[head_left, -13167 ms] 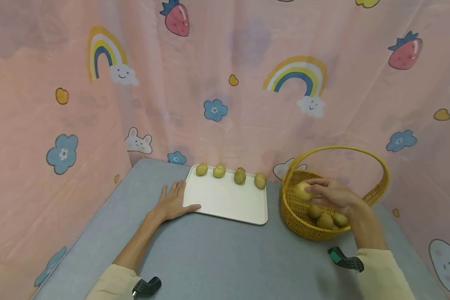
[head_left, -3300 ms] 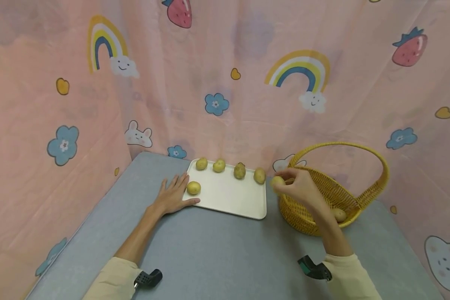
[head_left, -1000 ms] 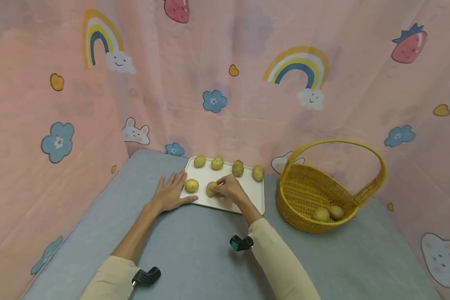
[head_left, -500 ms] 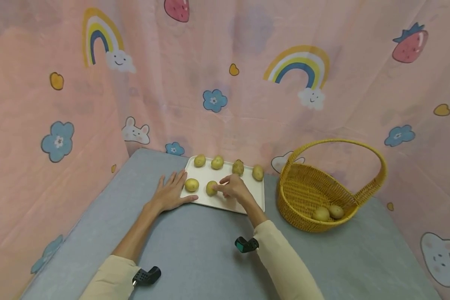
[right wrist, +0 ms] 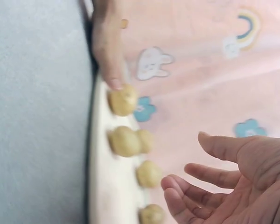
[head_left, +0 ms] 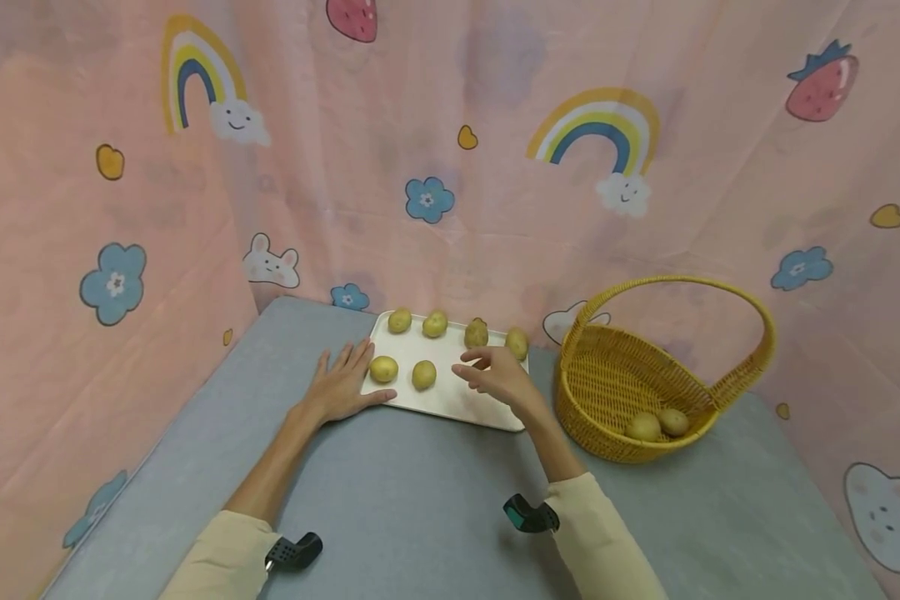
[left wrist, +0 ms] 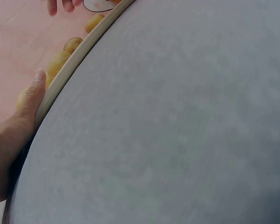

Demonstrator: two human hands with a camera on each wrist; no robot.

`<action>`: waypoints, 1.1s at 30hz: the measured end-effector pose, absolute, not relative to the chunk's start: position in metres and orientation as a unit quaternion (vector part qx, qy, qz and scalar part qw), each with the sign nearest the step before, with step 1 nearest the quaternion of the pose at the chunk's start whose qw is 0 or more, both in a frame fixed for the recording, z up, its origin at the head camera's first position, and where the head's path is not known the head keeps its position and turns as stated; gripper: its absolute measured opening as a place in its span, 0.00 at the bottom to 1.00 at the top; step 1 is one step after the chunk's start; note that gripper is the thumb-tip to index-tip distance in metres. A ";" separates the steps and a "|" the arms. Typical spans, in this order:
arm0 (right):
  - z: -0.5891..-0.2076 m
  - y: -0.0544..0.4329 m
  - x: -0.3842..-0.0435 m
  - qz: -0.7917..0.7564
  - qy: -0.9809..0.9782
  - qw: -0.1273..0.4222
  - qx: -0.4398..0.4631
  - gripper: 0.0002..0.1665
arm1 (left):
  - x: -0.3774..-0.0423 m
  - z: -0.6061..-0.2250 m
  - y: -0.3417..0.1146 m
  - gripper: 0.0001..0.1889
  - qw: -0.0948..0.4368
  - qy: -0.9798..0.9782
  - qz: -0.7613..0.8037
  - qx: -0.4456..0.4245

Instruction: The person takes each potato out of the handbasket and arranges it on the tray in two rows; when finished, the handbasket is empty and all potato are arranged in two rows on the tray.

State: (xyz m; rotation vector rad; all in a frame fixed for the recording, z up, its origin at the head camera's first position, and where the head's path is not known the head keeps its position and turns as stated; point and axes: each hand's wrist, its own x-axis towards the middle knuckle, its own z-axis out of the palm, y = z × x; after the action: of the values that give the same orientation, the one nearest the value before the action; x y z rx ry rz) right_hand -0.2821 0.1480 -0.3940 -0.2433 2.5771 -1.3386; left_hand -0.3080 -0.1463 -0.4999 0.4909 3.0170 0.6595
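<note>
My left hand point(head_left: 339, 390) rests with fingers spread at the left edge of the white tray point(head_left: 450, 404), its thumb along the near rim. Over the tray's right half hovers my right hand point(head_left: 501, 379), fingers loosely bent and holding nothing; the right wrist view shows a gap between thumb and fingers. Several potatoes line the tray's far side, among them one potato point(head_left: 399, 321) at the far left corner. In a nearer row lie a potato point(head_left: 383, 369) beside my left hand and another potato point(head_left: 423, 375) to its right.
A yellow wicker basket point(head_left: 607, 442) with a tall handle stands right of the tray. Two potatoes point(head_left: 643, 427) lie in its near right part. A pink patterned curtain point(head_left: 450, 250) hangs behind the grey table point(head_left: 390, 500).
Two potatoes have come from the basket to the tray's nearer row. My right hand has let go of the second one and drawn away rightward. The left hand stays in place.
</note>
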 end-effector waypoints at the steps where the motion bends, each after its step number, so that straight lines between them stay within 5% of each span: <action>1: -0.389 0.153 -0.278 -0.453 0.880 0.108 -0.093 0.29 | -0.308 -0.500 -0.146 0.56 0.006 0.965 0.211 0.158; 17: -0.329 0.261 -0.235 -0.388 0.916 0.061 -0.083 0.30 | -0.306 -0.499 -0.144 0.55 0.006 0.966 0.206 0.158; 24: -0.318 0.313 -0.261 -0.341 0.932 0.107 -0.064 0.40 | -0.309 -0.502 -0.145 0.56 0.009 0.966 0.205 0.156; 33: -0.332 0.364 -0.306 -0.295 0.935 0.175 -0.092 0.33 | -0.311 -0.505 -0.145 0.57 0.010 0.966 0.201 0.161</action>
State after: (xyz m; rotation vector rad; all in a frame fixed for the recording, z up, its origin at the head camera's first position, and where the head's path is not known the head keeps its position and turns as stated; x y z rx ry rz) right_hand -0.3064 0.3638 -0.3318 -0.2616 2.6483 -0.8366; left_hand -0.3107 -0.1452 -0.5051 0.5032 3.0165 0.6267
